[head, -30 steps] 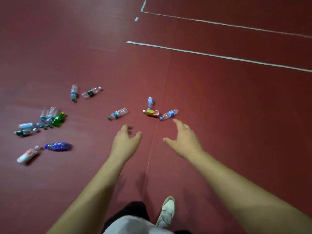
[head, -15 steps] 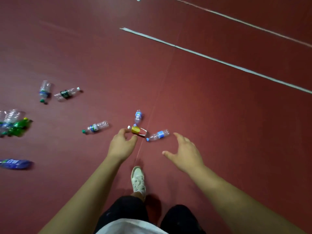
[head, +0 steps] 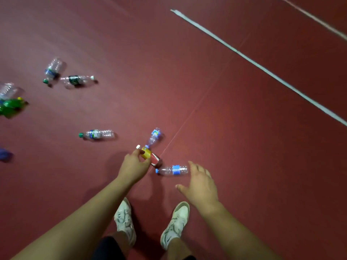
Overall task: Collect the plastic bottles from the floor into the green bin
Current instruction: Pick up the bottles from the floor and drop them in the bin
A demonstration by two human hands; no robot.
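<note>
Underfoot, red floor (head: 131,44), seemingly a court; white line (head: 262,69)

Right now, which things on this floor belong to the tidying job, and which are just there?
Part of the job:
yellow-and-red bottle, gripped by the left hand
near blue-label bottle, beside the open right hand
far blue-label bottle
green-cap bottle
dark-label bottle
green bottle

Just there:
white floor line
white shoes

The green bin is out of view.
</note>
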